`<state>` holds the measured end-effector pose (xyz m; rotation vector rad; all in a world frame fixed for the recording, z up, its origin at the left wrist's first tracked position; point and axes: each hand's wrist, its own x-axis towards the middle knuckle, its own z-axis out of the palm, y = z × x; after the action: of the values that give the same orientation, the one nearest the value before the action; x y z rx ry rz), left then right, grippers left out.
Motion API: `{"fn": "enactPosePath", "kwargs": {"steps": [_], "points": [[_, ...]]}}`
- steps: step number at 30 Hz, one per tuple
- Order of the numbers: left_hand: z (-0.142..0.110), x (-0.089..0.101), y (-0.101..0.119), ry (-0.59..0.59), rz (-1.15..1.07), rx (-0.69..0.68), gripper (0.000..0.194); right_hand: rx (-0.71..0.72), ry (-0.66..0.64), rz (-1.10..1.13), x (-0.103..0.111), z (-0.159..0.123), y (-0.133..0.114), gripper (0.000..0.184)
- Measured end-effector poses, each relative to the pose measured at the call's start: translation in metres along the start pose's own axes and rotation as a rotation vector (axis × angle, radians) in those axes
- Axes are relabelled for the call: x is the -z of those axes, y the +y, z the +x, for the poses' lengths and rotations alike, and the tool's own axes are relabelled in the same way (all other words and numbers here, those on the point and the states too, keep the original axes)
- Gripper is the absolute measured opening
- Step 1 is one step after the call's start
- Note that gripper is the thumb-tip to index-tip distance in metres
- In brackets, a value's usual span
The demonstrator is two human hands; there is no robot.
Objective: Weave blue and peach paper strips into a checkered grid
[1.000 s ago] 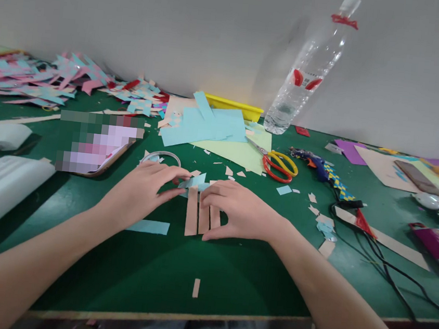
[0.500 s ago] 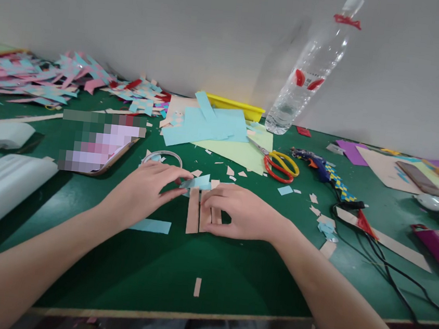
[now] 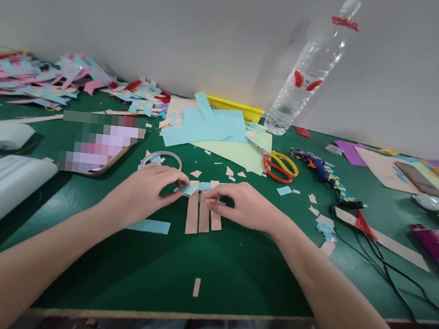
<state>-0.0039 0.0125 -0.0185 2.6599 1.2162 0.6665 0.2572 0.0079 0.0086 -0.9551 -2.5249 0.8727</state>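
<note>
Three pale pink strips [image 3: 192,216] lie side by side on the green worktop [image 3: 254,278], narrow gaps between. Short blue piece [image 3: 190,188] at their far end, pinched between thumb and fingers of left hand [image 3: 144,188]. More blue shows between left and middle strips; same piece or another, unclear. Right hand [image 3: 246,204] curled over the strips; gripping or merely pressing, cannot tell. Step in hand, probably: interlacing blue across pink. Next move seems to call for steadying the strips. Scissors [image 3: 284,167] well beyond, rightward.

Tan strips [image 3: 203,221] partly behind right hand [image 3: 245,201]
</note>
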Motion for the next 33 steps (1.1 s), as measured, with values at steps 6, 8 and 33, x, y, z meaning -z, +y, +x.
{"fn": "enactPosePath", "kwargs": {"steps": [6, 8, 33], "points": [[0.000, -0.003, -0.005, 0.000, -0.011, -0.115, 0.035, -0.081, 0.082, 0.178, 0.001, 0.000, 0.002, 0.020], [-0.001, -0.002, -0.004, -0.011, -0.011, -0.146, 0.035, -0.108, 0.109, 0.238, 0.001, 0.000, 0.002, 0.020], [0.002, -0.009, 0.002, -0.031, 0.067, -0.129, 0.040, -0.130, 0.322, 0.237, -0.005, 0.003, -0.001, 0.026]]}}
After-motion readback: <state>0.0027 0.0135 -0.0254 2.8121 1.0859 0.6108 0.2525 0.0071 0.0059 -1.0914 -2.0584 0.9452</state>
